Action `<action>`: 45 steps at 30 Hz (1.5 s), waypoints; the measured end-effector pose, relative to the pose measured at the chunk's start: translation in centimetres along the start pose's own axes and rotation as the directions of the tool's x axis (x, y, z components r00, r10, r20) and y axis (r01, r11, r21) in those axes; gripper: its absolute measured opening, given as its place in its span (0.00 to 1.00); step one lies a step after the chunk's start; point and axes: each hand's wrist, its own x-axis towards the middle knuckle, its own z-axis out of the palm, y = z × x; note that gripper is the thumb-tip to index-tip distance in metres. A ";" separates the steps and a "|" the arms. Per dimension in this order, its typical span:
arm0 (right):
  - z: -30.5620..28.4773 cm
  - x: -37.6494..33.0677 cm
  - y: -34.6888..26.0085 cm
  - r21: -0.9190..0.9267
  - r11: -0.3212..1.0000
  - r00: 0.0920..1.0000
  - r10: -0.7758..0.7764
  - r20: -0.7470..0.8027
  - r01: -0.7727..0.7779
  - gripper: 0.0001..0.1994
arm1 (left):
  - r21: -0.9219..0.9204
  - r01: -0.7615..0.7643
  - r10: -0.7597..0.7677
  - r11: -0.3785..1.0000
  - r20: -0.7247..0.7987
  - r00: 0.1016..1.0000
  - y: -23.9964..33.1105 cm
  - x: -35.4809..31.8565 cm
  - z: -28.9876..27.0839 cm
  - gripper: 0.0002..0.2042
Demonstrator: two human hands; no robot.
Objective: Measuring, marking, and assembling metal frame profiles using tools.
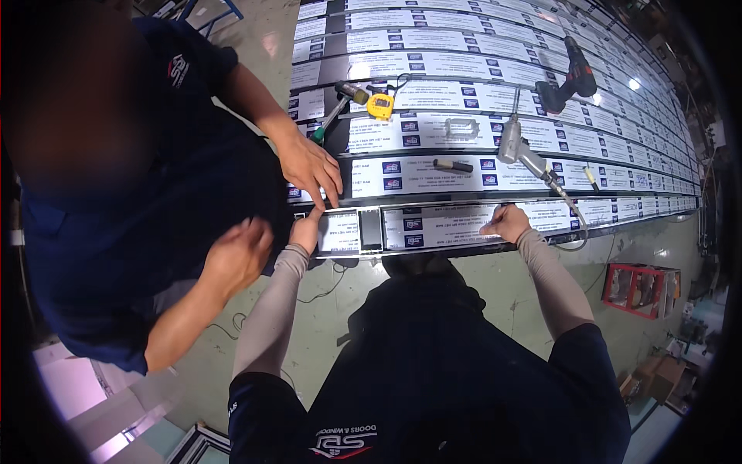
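Observation:
A long metal profile (456, 227) with white printed film lies along the bench's near edge in front of me. Across its left part sits a silver rectangular frame-like piece (371, 230) with a dark opening. My left hand (305, 231) is closed around the profile's left end, its fingers partly hidden. Farther right, my right hand (510, 224) is closed on the same profile, with curled fingers at its far edge and the thumb over the film. A co-worker's hand (311, 166) reaches down beside my left hand, touching the profile's end; their other hand (238, 251) hovers nearby.
Film-covered profiles (433, 124) fill the bench. On them lie a hammer (352, 93), a yellow tape measure (379, 106), a cordless drill (568, 81), a grey air tool (514, 143) with a hose, a marker (453, 165). A red rack (640, 290) stands on the floor at right.

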 end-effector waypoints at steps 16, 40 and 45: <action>0.5 -0.5 -0.7 -0.033 0.999 0.999 0.017 0.040 -0.016 0.22 | -0.547 0.382 0.335 0.745 0.802 0.494 -4.5 -0.8 -5.9 0.22; 7.4 -8.9 -9.7 -0.214 0.847 0.793 -0.531 -0.299 0.486 0.13 | -0.904 0.206 -0.076 0.375 0.191 0.979 -5.7 -13.4 8.4 0.27; 13.7 -4.9 -6.8 -0.201 0.900 0.831 -0.435 -0.347 0.388 0.07 | -0.812 0.378 -0.173 0.445 0.337 0.926 -5.8 -9.0 9.0 0.24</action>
